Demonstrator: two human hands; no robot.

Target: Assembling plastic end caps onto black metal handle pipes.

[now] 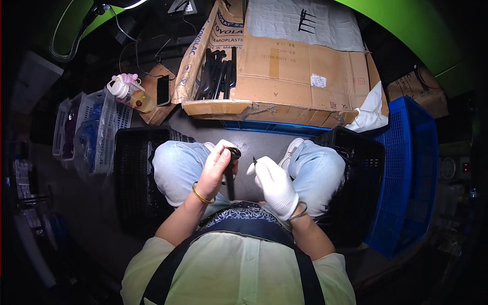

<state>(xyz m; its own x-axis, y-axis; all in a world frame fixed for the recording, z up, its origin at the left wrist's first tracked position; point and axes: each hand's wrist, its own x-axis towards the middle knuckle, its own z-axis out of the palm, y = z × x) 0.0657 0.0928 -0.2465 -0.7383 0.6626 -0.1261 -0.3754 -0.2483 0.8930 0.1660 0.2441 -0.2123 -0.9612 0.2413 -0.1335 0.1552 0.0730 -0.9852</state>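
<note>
My bare left hand [215,170] is closed round a long black plastic part [230,184]; its rounded end stands up by the thumb and its narrow shaft hangs down between my knees. A gold bangle circles that wrist. To its right, a short gap away, my right hand [275,186] wears a white glove and is closed in a pinch. From its fingertips sticks a small dark pointed tip [254,160]; the rest of that thing is hidden in the glove. The tip does not touch the black part.
Ahead stands a large cardboard box [295,91] with several similar black parts [219,76] at its left. Black crates [133,178] flank my legs, with a blue crate [401,178] farther right. At left are a drink bottle [138,98], a phone [162,90] and white baskets [104,133].
</note>
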